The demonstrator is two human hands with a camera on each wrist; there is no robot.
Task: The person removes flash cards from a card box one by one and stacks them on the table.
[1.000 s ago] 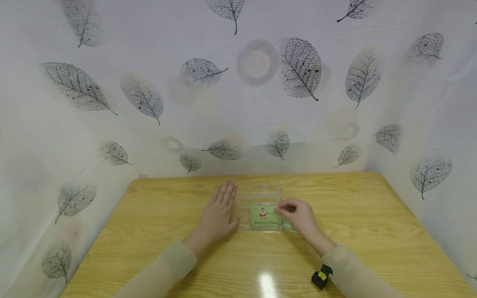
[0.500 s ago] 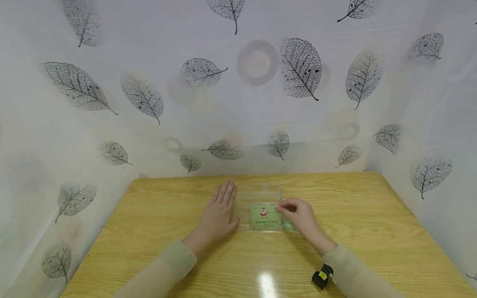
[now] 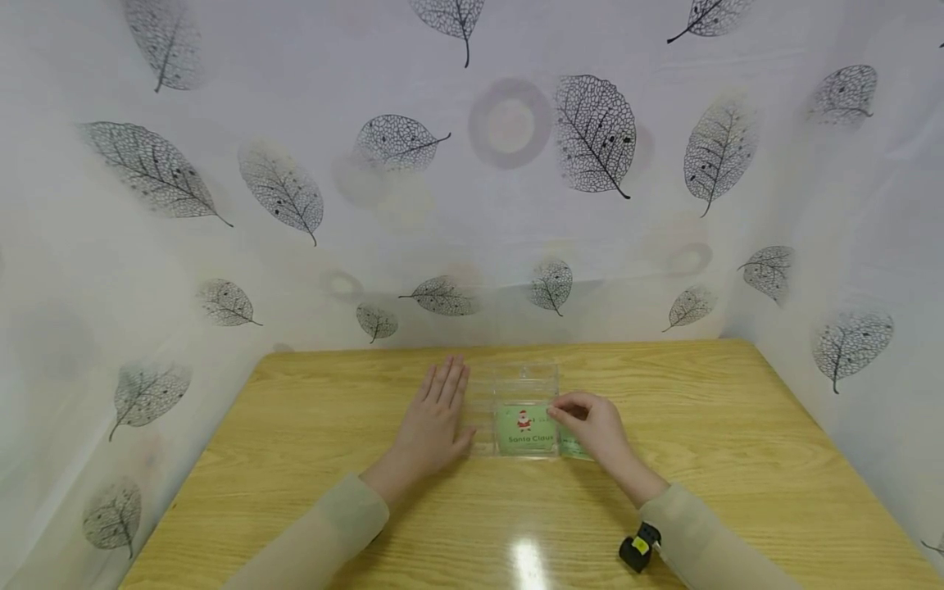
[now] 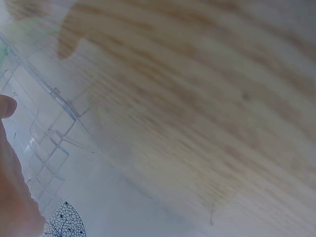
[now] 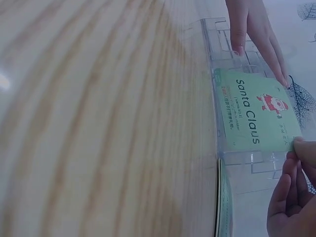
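My right hand (image 3: 596,426) pinches the upper right corner of a green Santa Claus card (image 3: 525,429) between thumb and fingers. In the right wrist view the card (image 5: 256,111) lies against a clear plastic case (image 5: 216,42), its printed face showing. To the left, my left hand (image 3: 433,426) lies flat with straight fingers at the left part of the clear case (image 3: 525,374). More green cards (image 3: 574,447) sit just right of the case, partly hidden by my right hand; their edges (image 5: 224,197) appear in the right wrist view.
A wooden table (image 3: 295,459) carries everything. Behind it hangs a white leaf-print cloth (image 3: 472,205), which also closes off both sides. A black device with a yellow mark (image 3: 638,549) is strapped at the right wrist.
The Santa Claus card has shifted slightly to the right and a little upward with the right hand still pinching its corner. The left hand stays in place.
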